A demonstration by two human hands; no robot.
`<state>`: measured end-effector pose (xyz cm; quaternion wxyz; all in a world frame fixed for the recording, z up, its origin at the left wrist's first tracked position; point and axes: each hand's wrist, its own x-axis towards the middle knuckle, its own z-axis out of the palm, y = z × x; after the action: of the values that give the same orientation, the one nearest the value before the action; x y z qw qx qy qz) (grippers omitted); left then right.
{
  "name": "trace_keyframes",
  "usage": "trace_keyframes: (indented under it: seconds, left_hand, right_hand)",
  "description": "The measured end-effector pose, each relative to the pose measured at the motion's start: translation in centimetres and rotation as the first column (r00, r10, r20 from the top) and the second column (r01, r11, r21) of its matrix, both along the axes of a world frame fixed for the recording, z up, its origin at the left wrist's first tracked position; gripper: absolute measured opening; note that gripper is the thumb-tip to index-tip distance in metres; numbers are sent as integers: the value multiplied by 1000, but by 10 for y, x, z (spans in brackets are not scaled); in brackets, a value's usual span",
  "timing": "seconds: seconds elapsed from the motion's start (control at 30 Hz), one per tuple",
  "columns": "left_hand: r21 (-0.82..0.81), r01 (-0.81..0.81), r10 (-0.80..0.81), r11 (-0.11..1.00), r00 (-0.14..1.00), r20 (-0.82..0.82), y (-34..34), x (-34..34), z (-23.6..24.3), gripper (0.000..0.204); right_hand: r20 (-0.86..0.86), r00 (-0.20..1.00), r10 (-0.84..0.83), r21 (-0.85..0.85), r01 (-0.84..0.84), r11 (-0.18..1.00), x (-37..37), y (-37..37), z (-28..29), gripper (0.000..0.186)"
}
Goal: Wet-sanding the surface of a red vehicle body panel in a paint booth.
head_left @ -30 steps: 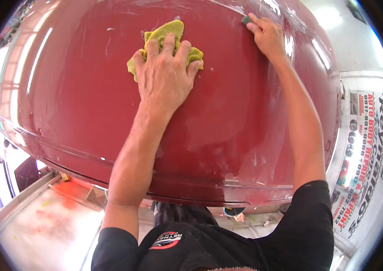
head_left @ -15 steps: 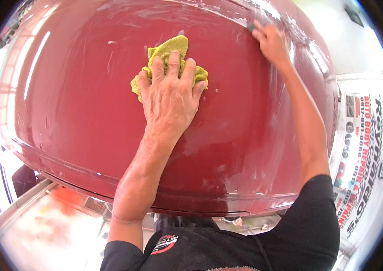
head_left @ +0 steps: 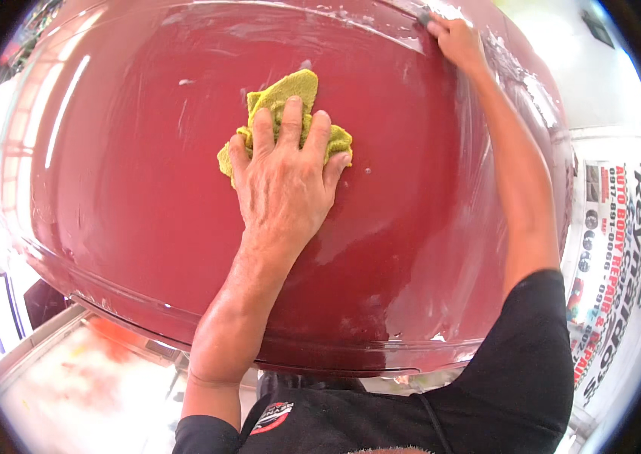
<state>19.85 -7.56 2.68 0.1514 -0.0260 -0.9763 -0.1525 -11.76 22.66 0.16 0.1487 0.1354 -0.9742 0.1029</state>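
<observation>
My left hand (head_left: 284, 174) lies palm down with fingers spread on a crumpled yellow cloth (head_left: 282, 87), pressing it against the middle of a glossy red curved car panel (head_left: 146, 212). My right hand (head_left: 458, 47) is up near the far right of the panel, fingers closed round a small dark grey block (head_left: 422, 19) that is partly hidden by them. Pale wet streaks (head_left: 388, 34) and smears mark the paint around that block, along the far edge and right side.
A white banner with printing (head_left: 608, 265) runs along the right. At lower left, below the panel's bent edge, lies a pale surface with red paint stains (head_left: 112, 333). Bright glare and indistinct dark objects (head_left: 48, 303) fill the left rim.
The view has shifted, so the panel sits lower in it. My right hand with the block has moved up and slightly right along the panel; my left hand stays on the cloth.
</observation>
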Motion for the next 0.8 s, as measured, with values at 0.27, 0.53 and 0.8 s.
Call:
trace_keyframes:
  seconds: [0.27,0.53,0.8]
  left_hand:
    - [-23,-6,6,1000,1000,1,7,0,11,50]
    - [1,3,-3,1000,1000,3,2,1,1,49]
    - [33,16,-15,999,1000,-25,8,3,7,51]
  right_hand:
    - [85,992,-95,-88,102,991,-8,4,27,41]
    - [96,984,-149,14,148,989,2,-7,12,39]
    - [-33,997,76,-50,-78,996,-8,23,15,40]
